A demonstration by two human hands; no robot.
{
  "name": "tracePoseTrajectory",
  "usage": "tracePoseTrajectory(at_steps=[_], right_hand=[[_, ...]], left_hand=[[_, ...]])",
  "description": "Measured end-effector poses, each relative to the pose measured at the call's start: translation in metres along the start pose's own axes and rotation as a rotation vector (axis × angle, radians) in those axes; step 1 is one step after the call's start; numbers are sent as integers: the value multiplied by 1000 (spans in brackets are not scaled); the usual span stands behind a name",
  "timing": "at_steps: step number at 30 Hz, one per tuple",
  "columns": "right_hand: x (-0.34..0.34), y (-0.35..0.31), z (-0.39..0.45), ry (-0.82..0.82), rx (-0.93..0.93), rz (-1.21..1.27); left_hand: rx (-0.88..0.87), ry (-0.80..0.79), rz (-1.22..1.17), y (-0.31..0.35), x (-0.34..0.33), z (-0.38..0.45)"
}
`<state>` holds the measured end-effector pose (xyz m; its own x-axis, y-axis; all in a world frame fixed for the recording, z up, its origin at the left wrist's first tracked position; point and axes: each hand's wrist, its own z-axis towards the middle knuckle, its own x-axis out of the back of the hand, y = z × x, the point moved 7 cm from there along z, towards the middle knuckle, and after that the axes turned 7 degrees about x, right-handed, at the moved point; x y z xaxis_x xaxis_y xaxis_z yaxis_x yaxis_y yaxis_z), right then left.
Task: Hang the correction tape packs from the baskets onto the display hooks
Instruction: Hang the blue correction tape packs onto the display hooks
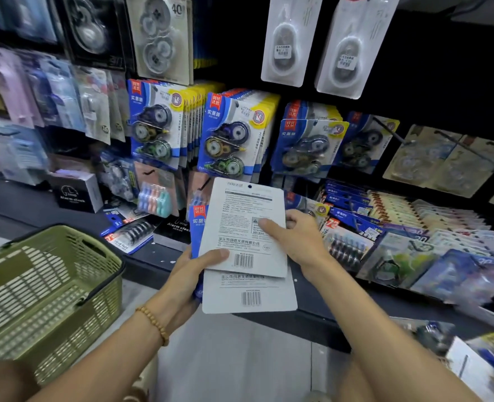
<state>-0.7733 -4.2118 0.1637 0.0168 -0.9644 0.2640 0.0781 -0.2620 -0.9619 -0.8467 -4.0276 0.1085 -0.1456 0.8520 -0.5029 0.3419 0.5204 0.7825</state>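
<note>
- Head view: the left hand [195, 264] grips a small stack of correction tape packs [250, 294], thumb across the top card, near the shelf edge [321, 317].
- Right hand [293, 237] pinches the top pack [244, 227] (white back up, barcode near).
- A green basket [45, 288] sits left.
- Matching packs hang on hooks [228, 132] beyond.

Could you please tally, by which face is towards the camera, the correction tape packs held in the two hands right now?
White backs showing: 2, the top pack pinched by the right hand and the lower pack.
Blue fronts showing: 1, the blue pack behind them, gripped by the left hand.
Total: 3 that can be told apart.
</note>
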Motion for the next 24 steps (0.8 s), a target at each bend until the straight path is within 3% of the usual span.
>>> tracePoseTrajectory(at_steps=[6,12,15,17,20,22,24], right_hand=[[9,-14,-8,182,-15,235],[23,-24,-10,265,-75,267],[54,-41,-8,448,21,240],[76,-64,-8,533,200,209],[73,-108,-18,443,573,-128],[41,-113,-23,236,720,-404],[1,-94,-26,-36,734,-610]], left_hand=[[-51,-126,-13,9,-14,-5],[-54,-141,48,13,-18,0],[-63,-65,59,13,-12,4],[-88,-12,81,16,-8,6],[-130,-3,83,22,-12,6],[-141,-22,70,25,-21,5],[-147,-51,63,28,-29,5]])
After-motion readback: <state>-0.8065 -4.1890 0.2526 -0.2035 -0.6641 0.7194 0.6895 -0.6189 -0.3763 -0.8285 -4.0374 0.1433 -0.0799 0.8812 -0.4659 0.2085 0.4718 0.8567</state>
